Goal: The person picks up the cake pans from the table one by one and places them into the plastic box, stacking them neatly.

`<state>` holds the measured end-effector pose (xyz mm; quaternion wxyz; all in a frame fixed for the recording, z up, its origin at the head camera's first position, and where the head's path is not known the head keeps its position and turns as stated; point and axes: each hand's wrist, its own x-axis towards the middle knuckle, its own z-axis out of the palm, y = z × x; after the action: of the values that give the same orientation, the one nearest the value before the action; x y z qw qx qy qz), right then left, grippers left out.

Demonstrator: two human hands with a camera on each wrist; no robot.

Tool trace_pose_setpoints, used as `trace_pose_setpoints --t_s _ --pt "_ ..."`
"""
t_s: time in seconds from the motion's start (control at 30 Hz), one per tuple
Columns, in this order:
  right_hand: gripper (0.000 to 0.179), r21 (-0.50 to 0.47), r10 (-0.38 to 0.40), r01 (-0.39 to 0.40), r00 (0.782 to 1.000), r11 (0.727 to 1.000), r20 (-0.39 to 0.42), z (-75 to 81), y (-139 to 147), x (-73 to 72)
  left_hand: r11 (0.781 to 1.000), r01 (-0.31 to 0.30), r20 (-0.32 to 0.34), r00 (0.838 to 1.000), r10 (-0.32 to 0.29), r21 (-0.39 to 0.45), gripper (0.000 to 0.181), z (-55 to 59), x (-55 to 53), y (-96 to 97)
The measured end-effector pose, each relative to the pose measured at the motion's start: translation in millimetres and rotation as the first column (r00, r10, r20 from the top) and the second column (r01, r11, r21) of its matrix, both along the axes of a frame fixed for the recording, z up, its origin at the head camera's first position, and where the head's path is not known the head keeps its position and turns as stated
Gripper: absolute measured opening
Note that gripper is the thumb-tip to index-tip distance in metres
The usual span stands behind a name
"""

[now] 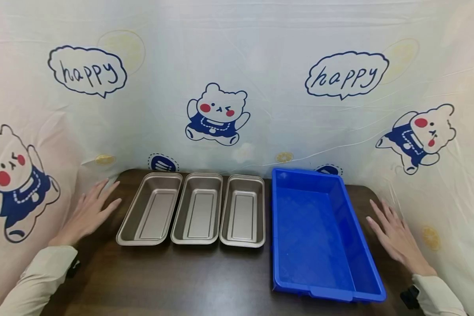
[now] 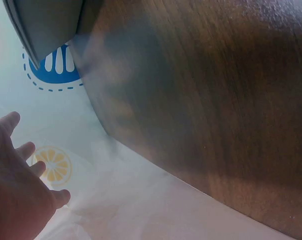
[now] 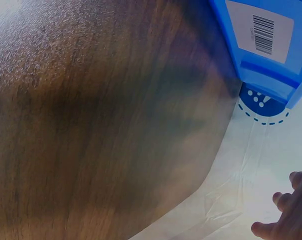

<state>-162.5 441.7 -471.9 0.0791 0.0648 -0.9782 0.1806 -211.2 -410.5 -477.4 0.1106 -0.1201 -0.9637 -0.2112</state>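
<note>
My left hand (image 1: 87, 213), fingers spread and relaxed, is near the table's left edge, beside the leftmost of three metal loaf pans. It holds nothing. Side by side in a row stand the left loaf pan (image 1: 158, 215), the middle loaf pan (image 1: 200, 215) and the right loaf pan (image 1: 242, 215); their insides show bare metal. Right of them lies a blue plastic tray (image 1: 312, 237) with nothing in it. Past the tray's right wall, my right hand (image 1: 396, 235) has its fingers spread, also holding nothing. A barcode label (image 3: 263, 34) shows on the tray's outside in the right wrist view.
The dark wooden table (image 1: 181, 281) has rounded far corners. Behind and on both sides hangs a pale curtain (image 1: 276, 57) printed with bears and the word happy, close against the table's edges.
</note>
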Motion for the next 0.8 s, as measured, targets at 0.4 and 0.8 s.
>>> trace_pose_setpoints --t_s 0.4,0.8 --pt "0.070 -0.010 0.014 -0.015 1.000 1.000 -0.008 -2.2 1.9 0.8 1.000 0.005 -0.019 1.000 -0.005 0.002 0.067 -0.6 -1.1 -3.8" --pt "0.071 -0.021 0.006 -0.005 0.999 1.000 0.040 3.3 -9.9 11.4 0.999 0.022 -0.013 1.000 -0.021 0.047 0.065 4.9 3.7 3.2"
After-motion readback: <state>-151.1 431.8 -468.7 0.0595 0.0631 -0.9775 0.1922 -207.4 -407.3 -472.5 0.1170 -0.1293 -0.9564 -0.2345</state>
